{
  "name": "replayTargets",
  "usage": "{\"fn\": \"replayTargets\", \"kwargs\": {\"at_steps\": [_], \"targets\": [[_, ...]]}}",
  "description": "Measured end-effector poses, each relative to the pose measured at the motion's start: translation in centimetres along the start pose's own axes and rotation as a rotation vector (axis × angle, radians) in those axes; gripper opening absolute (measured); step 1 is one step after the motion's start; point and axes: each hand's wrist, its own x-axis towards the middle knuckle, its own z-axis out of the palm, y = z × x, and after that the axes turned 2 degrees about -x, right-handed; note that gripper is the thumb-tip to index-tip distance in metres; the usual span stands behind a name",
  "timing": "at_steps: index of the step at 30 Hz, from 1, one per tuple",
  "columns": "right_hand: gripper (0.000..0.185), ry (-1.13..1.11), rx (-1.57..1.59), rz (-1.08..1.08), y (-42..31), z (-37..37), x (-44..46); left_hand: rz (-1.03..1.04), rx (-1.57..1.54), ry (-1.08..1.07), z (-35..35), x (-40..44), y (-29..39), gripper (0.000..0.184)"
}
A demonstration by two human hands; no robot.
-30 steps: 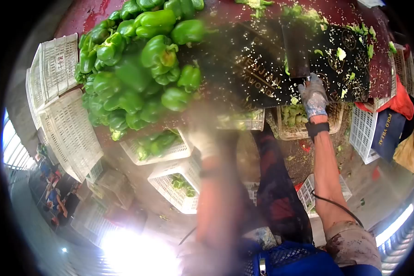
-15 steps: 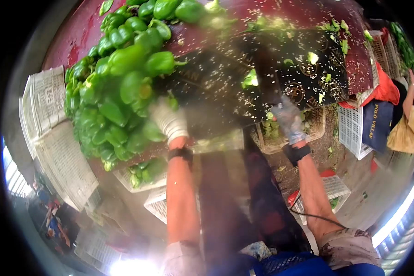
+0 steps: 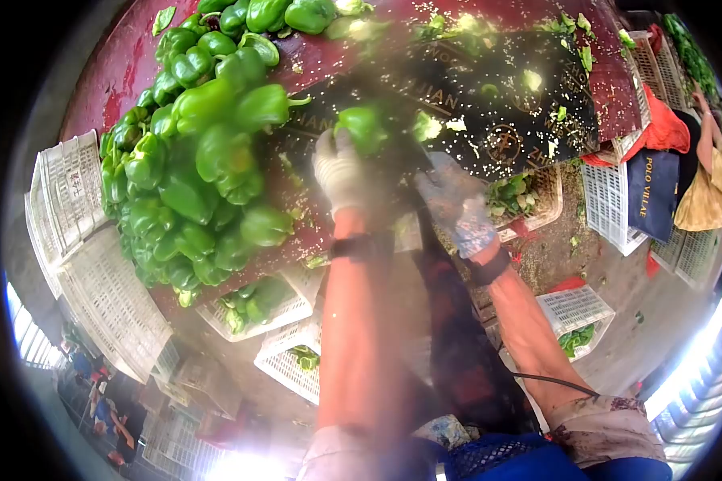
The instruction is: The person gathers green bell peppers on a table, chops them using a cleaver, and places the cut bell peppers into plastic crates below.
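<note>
My left hand (image 3: 338,172), in a whitish glove, is closed around the lower side of a green bell pepper (image 3: 363,128) above the black printed sheet (image 3: 489,100). My right hand (image 3: 456,200), in a patterned glove, is close by on the right at the sheet's near edge. Its fingers are curled and blurred. A dark shape reaches from them toward the pepper, but I cannot make out what it is. Left of my left hand lies a large pile of green bell peppers (image 3: 188,188).
Pale seeds and pepper scraps (image 3: 427,127) litter the sheet and the dark red table (image 3: 313,228). Below the edge stand a crate with green scraps (image 3: 549,210) and a white crate of peppers (image 3: 297,301). Stacked white crates (image 3: 108,280) are at left; another person's arm (image 3: 706,132) shows far right.
My left hand has moved right from the pile and now holds a bell pepper over the sheet. My right hand has come left, toward it. The view has shifted slightly.
</note>
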Motion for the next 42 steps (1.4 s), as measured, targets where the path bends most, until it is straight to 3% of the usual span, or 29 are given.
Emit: {"fn": "replayTargets", "kwargs": {"at_steps": [1, 2, 5, 6, 11, 16, 19, 24, 27, 29, 32, 35, 39, 40, 42], "targets": [[0.009, -0.029, 0.002, 0.038, -0.7, 0.5, 0.4, -0.015, 0.0, -0.025, -0.1, 0.1, -0.4, 0.045], [0.011, -0.148, 0.128, 0.371, -1.4, 0.7, 0.4, -0.005, 0.002, 0.044, 0.0, 0.4, -0.7, 0.04], [0.016, -0.104, -0.077, 0.132, -0.6, 0.8, -0.1, 0.456, 0.457, 0.094, -0.5, 1.5, -1.7, 0.037], [0.018, -0.099, -0.031, 0.212, -0.8, 0.6, 0.1, 0.546, 0.591, 0.113, -0.1, 1.6, -1.5, 0.036], [0.025, -0.191, -0.041, 0.466, -1.3, -1.3, 1.1, 0.439, 0.413, 0.009, 0.4, 3.4, -2.8, 0.033], [0.021, -0.034, 0.012, 0.287, -1.6, -2.0, 1.8, 0.176, 0.099, -0.005, 0.2, 2.0, -3.3, 0.034], [0.02, 0.006, -0.053, 0.156, -2.0, -2.7, 2.4, 0.014, -0.104, -0.103, 0.7, -0.3, -0.2, 0.035], [0.02, -0.043, -0.085, 0.004, -0.7, -1.7, 2.4, -0.058, -0.107, -0.148, 1.5, -0.1, 1.2, 0.037], [0.006, -0.033, -0.095, 0.042, -2.1, -2.7, 3.0, -0.053, -0.075, -0.139, 1.5, 0.7, 0.5, 0.038], [0.007, -0.01, -0.195, -0.039, -3.0, -3.7, 3.8, -0.078, -0.071, -0.156, 1.3, 0.5, 1.0, 0.038], [0.008, 0.041, -0.171, -0.026, -4.6, -4.8, 4.9, -0.138, -0.205, -0.087, 1.4, -0.6, 1.9, 0.038], [0.011, 0.035, -0.245, 0.002, -3.8, -2.5, 4.5, -0.064, -0.153, -0.027, -0.5, 1.1, -0.6, 0.04], [0.004, -0.128, -0.366, -0.047, -1.1, 2.1, 3.8, 0.046, -0.235, 0.277, -2.0, 3.3, 0.8, 0.051], [0.01, -0.101, -0.446, -0.058, -0.9, 2.8, 3.9, 0.096, -0.211, 0.341, -2.6, 5.1, 2.0, 0.058], [0.008, -0.143, -0.454, -0.023, 0.5, 4.0, 2.9, -0.005, -0.399, 0.411, -3.1, 7.0, 3.5, 0.069]]}}
